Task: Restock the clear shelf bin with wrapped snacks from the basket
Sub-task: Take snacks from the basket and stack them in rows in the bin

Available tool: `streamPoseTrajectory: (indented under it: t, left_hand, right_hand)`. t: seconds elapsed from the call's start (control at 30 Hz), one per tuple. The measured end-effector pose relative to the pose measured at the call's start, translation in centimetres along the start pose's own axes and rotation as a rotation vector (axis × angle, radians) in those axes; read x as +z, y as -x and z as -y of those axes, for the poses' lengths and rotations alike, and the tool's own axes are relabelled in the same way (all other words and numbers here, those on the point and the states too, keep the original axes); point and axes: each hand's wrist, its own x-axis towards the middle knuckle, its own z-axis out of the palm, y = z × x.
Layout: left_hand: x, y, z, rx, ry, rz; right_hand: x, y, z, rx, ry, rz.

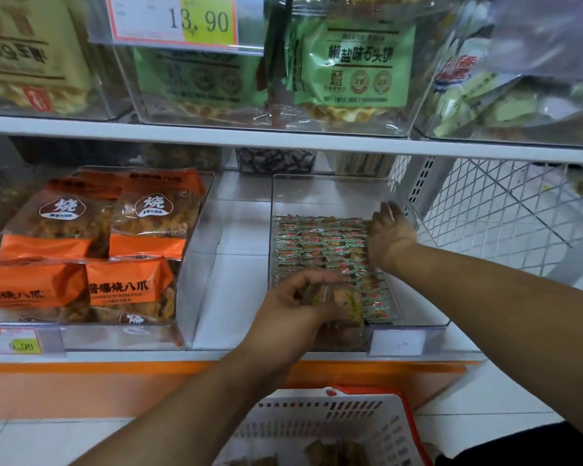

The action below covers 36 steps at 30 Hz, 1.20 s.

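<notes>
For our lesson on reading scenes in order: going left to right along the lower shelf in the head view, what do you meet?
Orange snack bags → bare gap of shelf → left hand gripping wrapped snacks → clear shelf bin with rows of small wrapped packets → right hand → white wire mesh panel.

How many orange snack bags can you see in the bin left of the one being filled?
4: two orange bags at the back, left and right, and two in front, left and right. More may be hidden underneath.

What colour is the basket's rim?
Red-orange, on a white basket; head view shows it.
</notes>
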Motion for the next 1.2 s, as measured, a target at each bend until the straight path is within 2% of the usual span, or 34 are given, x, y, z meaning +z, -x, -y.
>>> streamPoseTrajectory:
  t: [0.13, 0.23, 0.3, 0.37, 0.4, 0.47, 0.6, 0.67, 0.77, 0.87, 1.0, 1.2]
  left_hand:
    - [-0.4, 0.6, -0.5, 0.035, 0.094, 0.016]
    - [-0.8, 1.4, -0.6, 0.08, 0.121, 0.016]
    - [-1.0, 2.0, -0.7, 0.11, 0.139, 0.028]
    - [-1.1, 2.5, -0.9, 0.138, 0.15, 0.053]
    - [-1.1, 2.7, -0.9, 0.144, 0.155, 0.074]
    - [-1.1, 3.1, -1.0, 0.139, 0.174, 0.112]
    - [-1.9, 3.7, -1.0, 0.1, 0.292, 0.171]
    - [-2.3, 4.0, -1.3, 0.115, 0.304, 0.171]
    - [-2.3, 4.6, -2.1, 0.138, 0.284, 0.152]
    - [-2.4, 5.0, -2.2, 0.186, 0.162, 0.095]
    - [-2.3, 5.1, -1.7, 0.232, 0.109, 0.082]
    - [-2.0, 5.0, -1.6, 0.229, 0.136, 0.087]
  right_hand:
    - [-3.9, 4.0, -2.1, -0.034, -0.406, -0.302]
    - [-4.8, 9.5, -3.0, -0.168, -1.024, -0.46]
    - [-4.8, 13.9, -2.7, -0.299, -1.468, -0.337]
    - [-4.6, 17.6, -1.6, -0.434, -1.962, -0.04]
    - [-4.0, 18.7, -0.8, -0.449, -2.176, 0.082]
    - [-2.8, 19.7, 0.5, -0.369, -2.443, 0.166]
    - [-2.2, 20.0, 1.0, -0.166, -2.653, 0.117]
    - [-2.0, 19.7, 0.7, -0.134, -2.749, 0.123]
    - [-1.8, 19.6, 1.0, -0.194, -2.842, 0.248]
    - [-1.7, 19.8, 2.0, -0.276, -2.858, 0.351]
    - [-1.8, 19.7, 3.1, -0.299, -2.811, 0.341]
    - [-2.3, 20.3, 3.5, -0.469, -2.815, 0.392]
